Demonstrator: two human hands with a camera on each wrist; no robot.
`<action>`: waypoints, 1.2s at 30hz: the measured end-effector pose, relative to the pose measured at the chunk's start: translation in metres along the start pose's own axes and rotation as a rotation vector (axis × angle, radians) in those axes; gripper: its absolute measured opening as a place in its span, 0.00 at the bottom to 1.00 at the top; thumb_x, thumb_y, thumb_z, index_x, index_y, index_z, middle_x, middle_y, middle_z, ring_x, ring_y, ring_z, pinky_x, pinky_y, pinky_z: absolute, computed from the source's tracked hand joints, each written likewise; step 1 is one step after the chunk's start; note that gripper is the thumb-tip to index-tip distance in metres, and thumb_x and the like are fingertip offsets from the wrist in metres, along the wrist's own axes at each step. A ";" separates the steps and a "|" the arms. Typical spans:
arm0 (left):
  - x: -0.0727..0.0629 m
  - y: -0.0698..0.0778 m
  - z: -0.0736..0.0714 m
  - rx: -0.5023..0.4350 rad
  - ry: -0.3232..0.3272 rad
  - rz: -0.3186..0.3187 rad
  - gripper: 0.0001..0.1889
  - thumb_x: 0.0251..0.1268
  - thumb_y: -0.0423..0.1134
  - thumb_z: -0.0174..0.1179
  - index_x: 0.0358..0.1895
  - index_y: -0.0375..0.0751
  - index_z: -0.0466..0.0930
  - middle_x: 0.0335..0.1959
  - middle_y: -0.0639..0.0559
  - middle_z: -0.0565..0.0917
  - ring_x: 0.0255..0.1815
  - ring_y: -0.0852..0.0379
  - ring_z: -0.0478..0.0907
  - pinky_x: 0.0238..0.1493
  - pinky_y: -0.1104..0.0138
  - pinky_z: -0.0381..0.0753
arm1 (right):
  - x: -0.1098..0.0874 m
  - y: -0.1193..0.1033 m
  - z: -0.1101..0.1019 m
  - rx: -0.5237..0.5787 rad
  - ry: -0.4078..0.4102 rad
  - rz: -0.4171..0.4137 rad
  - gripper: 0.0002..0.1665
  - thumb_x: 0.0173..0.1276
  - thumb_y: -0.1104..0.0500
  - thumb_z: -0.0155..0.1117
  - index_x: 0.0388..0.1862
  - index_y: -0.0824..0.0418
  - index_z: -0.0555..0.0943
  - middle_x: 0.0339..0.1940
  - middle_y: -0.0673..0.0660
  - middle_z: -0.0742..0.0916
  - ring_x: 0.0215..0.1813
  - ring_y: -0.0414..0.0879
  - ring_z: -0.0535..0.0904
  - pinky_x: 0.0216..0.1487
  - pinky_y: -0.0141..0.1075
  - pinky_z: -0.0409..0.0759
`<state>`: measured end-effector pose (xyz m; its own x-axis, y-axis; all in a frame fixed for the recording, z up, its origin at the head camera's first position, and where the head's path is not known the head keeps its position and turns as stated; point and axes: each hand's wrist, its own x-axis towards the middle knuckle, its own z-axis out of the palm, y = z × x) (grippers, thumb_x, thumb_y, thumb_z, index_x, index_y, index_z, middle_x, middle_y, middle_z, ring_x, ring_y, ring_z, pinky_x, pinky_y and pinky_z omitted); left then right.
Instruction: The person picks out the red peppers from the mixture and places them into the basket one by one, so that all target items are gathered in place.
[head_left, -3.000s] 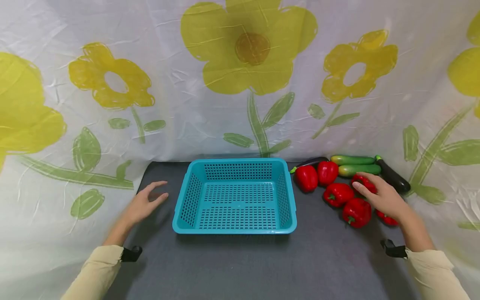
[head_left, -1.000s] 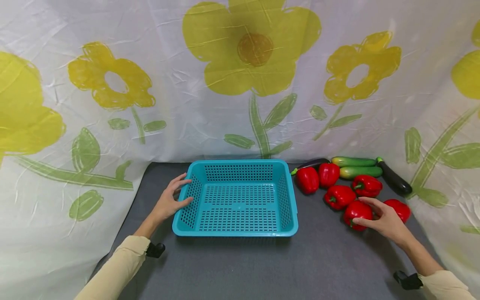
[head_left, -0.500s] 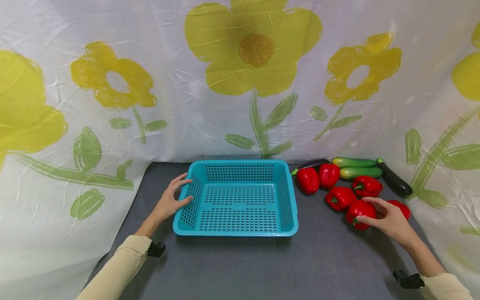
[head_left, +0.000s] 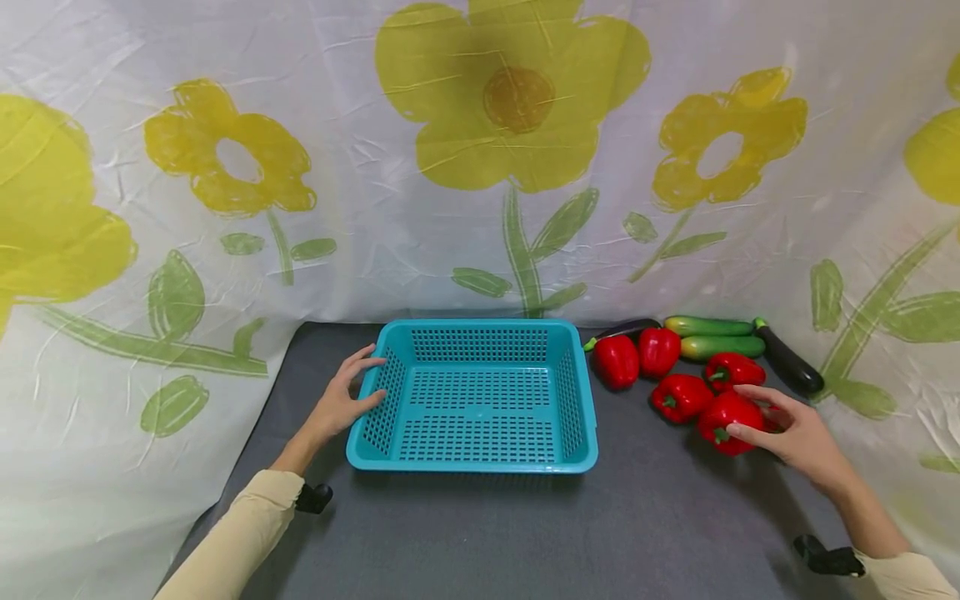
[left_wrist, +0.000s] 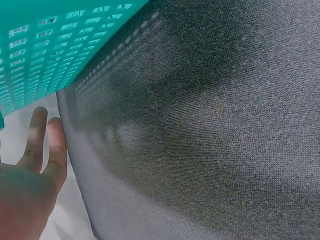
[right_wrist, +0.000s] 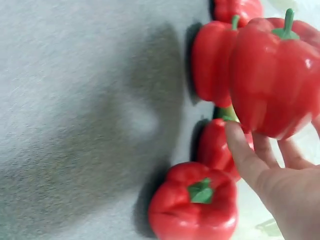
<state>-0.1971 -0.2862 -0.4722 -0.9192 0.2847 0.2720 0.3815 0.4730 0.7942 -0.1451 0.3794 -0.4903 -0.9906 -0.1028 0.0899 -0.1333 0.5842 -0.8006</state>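
Below a flowered cloth [head_left: 360, 233], the left hand [head_left: 337, 407] touches a basket [head_left: 480, 467], fingers loose; the right hand [head_left: 802, 435] grasps a pepper [head_left: 726, 417], other peppers [head_left: 617, 362] crowding close, cucumbers [head_left: 722, 347] and eggplants [head_left: 789, 360] behind.

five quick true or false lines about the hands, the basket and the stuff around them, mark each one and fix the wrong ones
1. The right hand holds a red pepper. True.
2. The left hand is at the left side of the blue basket. True.
3. A red pepper lies inside the blue basket. False: every red pepper in view is outside it, to its right.
4. The two long green vegetables lie side by side. True.
5. The flowers on the hanging cloth are purple. False: they are yellow.
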 end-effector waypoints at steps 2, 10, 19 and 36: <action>0.000 -0.001 0.000 0.000 0.000 0.006 0.26 0.64 0.20 0.63 0.65 0.18 0.69 0.74 0.23 0.55 0.68 0.22 0.60 0.59 0.33 0.67 | 0.000 -0.003 -0.001 0.047 -0.009 -0.020 0.34 0.68 0.60 0.72 0.72 0.58 0.74 0.62 0.43 0.80 0.49 0.36 0.80 0.38 0.32 0.81; 0.001 -0.005 0.000 -0.006 0.003 0.014 0.26 0.64 0.20 0.63 0.64 0.19 0.69 0.74 0.23 0.55 0.65 0.21 0.65 0.56 0.32 0.69 | 0.006 -0.025 0.000 0.070 -0.037 -0.049 0.36 0.69 0.61 0.72 0.74 0.56 0.72 0.66 0.48 0.77 0.55 0.42 0.73 0.43 0.30 0.80; 0.001 -0.013 0.002 0.005 0.000 0.039 0.25 0.64 0.20 0.63 0.63 0.18 0.68 0.74 0.22 0.55 0.65 0.23 0.64 0.55 0.31 0.69 | 0.018 -0.044 0.010 0.135 -0.078 -0.130 0.39 0.65 0.68 0.72 0.75 0.56 0.71 0.69 0.55 0.73 0.60 0.47 0.70 0.46 0.30 0.80; 0.000 -0.005 0.000 -0.023 0.003 0.030 0.25 0.64 0.19 0.63 0.64 0.18 0.69 0.74 0.22 0.55 0.66 0.21 0.61 0.57 0.31 0.67 | 0.040 -0.065 0.033 0.311 -0.171 -0.204 0.42 0.64 0.72 0.70 0.76 0.58 0.68 0.69 0.56 0.74 0.60 0.51 0.75 0.48 0.37 0.83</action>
<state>-0.1993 -0.2882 -0.4761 -0.9078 0.2960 0.2970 0.4063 0.4451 0.7980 -0.1748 0.3107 -0.4542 -0.9221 -0.3393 0.1861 -0.2847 0.2691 -0.9201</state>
